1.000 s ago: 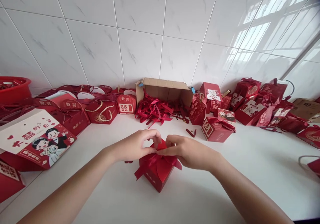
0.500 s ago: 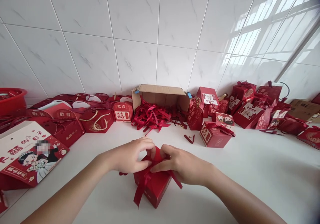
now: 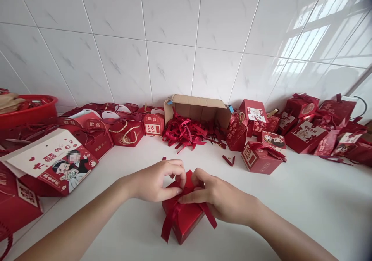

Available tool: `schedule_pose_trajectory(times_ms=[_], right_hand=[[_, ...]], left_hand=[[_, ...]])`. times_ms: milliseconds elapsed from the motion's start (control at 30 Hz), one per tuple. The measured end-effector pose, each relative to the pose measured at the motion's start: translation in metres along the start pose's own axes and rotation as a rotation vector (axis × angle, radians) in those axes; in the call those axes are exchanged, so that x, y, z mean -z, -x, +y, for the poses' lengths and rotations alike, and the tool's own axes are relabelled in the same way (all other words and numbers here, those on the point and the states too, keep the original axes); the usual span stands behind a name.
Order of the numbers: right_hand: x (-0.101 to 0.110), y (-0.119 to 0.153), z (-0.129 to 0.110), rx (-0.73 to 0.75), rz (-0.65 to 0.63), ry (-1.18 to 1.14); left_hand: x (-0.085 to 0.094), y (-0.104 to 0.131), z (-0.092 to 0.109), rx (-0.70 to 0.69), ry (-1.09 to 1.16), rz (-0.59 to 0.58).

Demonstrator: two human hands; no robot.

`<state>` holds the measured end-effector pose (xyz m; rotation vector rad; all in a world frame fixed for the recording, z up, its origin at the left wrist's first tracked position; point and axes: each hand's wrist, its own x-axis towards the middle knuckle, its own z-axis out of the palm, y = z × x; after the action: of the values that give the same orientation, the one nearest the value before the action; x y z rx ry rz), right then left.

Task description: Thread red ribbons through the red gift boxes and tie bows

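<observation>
A small red box (image 3: 188,219) stands on the white table near the front, with a dark red ribbon (image 3: 171,219) tied across its top and loose ends hanging on both sides. My left hand (image 3: 162,180) has its thumb and fingers pinched on the ribbon at the top of the box. From the right, my right hand (image 3: 216,195) meets it there, its fingers curled and pressed on the ribbon. The knot area between the fingertips is partly hidden.
A cardboard box (image 3: 200,108) spills red ribbons (image 3: 186,131) at the back. Red gift boxes (image 3: 126,133) line the left and more (image 3: 263,158) the right. A red basin (image 3: 31,111) stands far left, on the white table (image 3: 290,210).
The view has turned to the left, so more boxes and the basin show on that side. Both hands remain at the ribbon, with slight finger movement.
</observation>
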<state>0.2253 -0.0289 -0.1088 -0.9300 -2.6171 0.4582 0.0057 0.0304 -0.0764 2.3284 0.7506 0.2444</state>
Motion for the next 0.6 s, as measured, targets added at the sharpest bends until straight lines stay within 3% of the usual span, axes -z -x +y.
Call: schedule_pose_trajectory(times_ms=[367, 600], right_hand=[[-0.003, -0.001, 0.000, 0.020, 0.010, 0.014], [-0.003, -0.001, 0.001, -0.008, -0.008, -0.032]], left_hand=[[-0.012, 0.005, -0.007, 0.010, 0.019, 0.039], [-0.007, 0.003, 0.001, 0.070, 0.030, -0.089]])
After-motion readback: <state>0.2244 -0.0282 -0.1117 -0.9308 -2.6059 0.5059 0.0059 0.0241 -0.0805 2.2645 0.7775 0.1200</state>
